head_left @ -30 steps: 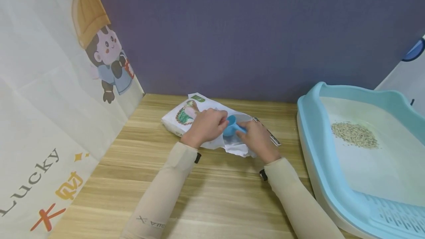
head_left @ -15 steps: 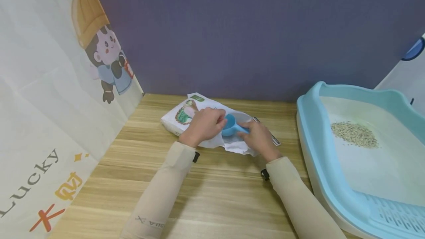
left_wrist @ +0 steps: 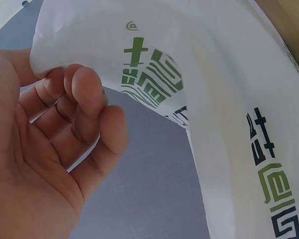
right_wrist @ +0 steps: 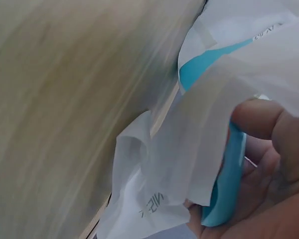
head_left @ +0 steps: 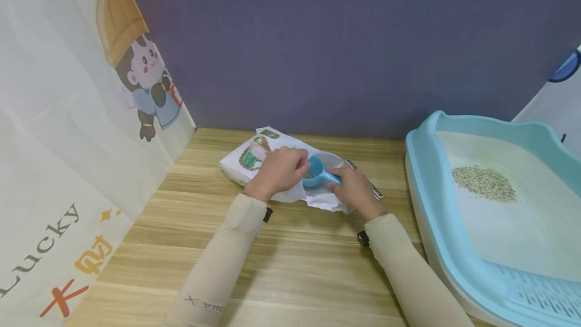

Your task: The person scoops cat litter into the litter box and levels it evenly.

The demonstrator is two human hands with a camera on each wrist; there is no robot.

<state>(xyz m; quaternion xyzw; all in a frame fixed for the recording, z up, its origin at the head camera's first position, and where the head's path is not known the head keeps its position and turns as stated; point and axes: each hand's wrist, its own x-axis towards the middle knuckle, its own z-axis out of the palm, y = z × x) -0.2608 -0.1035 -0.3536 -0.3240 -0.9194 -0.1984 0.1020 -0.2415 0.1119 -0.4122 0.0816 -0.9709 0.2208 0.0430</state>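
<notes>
A white printed bag (head_left: pixel 290 143) lies on its side on the wooden table, with its torn mouth toward the right. My left hand (head_left: pixel 280 171) pinches the film at the mouth between thumb and curled fingers; the lifted bag edge (left_wrist: pixel 89 35) shows in the left wrist view. My right hand (head_left: pixel 356 191) grips the handle (right_wrist: pixel 229 174) of a light blue scoop (head_left: pixel 312 182), whose cup sits at the bag's mouth, some pellets visible inside it. In the right wrist view, a bag flap partly covers the scoop.
On the right stands a light blue and white litter box (head_left: pixel 428 185) with a pile of pellets (head_left: pixel 484 184) on its floor. A flat strip with black and white markings (head_left: pixel 378 193) lies just beyond my right hand. A dark panel (head_left: pixel 290 54) rises behind the table.
The scoop has turned more level and shifted slightly in the bag's mouth, and pellets now show in its cup. My left hand has barely moved.
</notes>
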